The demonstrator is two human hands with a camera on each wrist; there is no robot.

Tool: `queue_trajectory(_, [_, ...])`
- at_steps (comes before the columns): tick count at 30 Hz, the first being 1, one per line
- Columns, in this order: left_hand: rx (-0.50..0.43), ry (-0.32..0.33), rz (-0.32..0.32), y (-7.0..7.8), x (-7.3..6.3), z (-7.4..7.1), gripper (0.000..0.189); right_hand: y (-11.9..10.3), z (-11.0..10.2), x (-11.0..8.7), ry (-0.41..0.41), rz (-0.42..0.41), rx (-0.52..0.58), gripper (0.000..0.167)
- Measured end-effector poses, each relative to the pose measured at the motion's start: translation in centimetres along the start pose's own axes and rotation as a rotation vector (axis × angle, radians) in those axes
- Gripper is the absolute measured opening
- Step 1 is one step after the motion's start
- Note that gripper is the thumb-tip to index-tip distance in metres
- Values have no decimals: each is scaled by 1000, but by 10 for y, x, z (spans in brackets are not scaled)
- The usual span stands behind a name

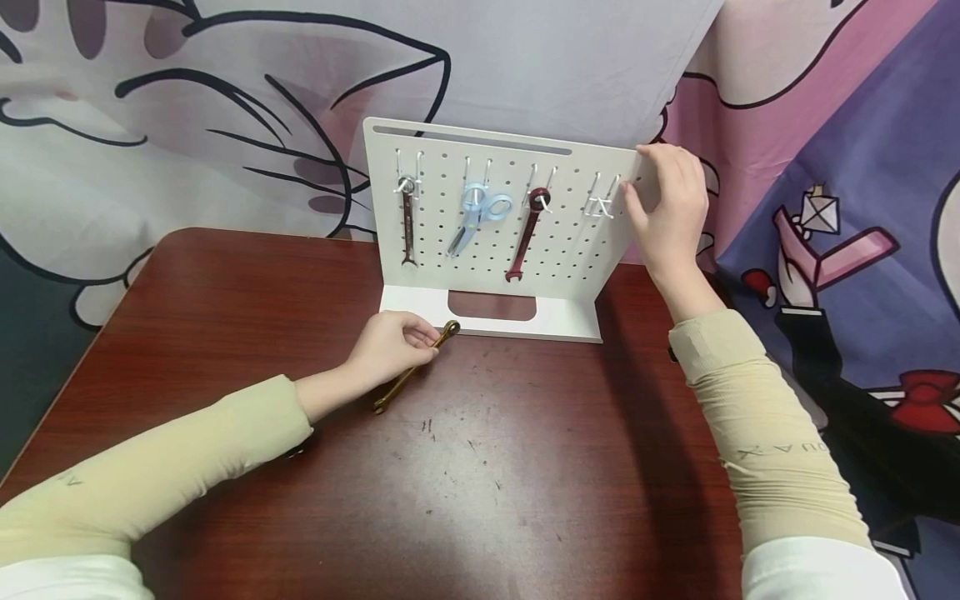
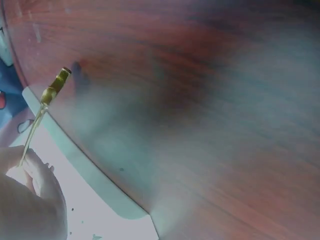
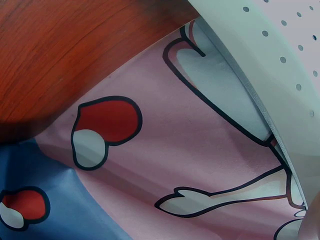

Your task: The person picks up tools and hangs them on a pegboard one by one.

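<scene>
My left hand [image 1: 393,343] pinches a brass-coloured wrench [image 1: 405,380] between thumb and fingers, just in front of the pegboard's base. In the left wrist view the wrench [image 2: 54,91] sticks out past the fingertips. At the upper right corner of the white pegboard [image 1: 585,158], my right hand [image 1: 673,204] grips the edge, thumb on the front face. On the board's hooks hang a small dark wrench [image 1: 408,225], light blue scissors [image 1: 474,218] and a dark red wrench [image 1: 527,237]. The rightmost hook [image 1: 598,207] bears no tool.
The pegboard stands on its white base [image 1: 416,302] near the back of a reddish-brown wooden table [image 1: 480,467]. Behind it hangs a cartoon-printed cloth [image 1: 540,67], which continues down the right side. A dark shadow falls on the table right of the board.
</scene>
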State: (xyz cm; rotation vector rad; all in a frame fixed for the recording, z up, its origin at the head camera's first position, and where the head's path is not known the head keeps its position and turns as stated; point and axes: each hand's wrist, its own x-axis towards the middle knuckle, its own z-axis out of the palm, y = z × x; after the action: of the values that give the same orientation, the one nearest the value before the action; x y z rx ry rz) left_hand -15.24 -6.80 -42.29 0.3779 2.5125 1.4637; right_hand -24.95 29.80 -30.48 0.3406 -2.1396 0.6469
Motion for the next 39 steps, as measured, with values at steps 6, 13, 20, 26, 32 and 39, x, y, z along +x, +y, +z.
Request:
queue_trajectory(6, [-107,34,40,11,9,13,15,-1,0,0,-3,0,-3,36])
queue_trajectory(13, [-159,79,105,30,18,25,16,-1,0,-1,-4,1,-3,36])
queue_trajectory(20, [-217,86,142,46,31,40,17,-1,-1,-1,-1,4,-4,35])
queue_trajectory(26, [-280,85,161,66,43,54,21,-2,-1,-1,-3,4,-4,35])
queue_trajectory(32, [-335,79,177,87,54,69,21,-1,0,-2,-6,7,-8,35])
queue_trajectory(39, [-401,99,208,108,70,81,21,-2,-1,0,-4,4,-11,35])
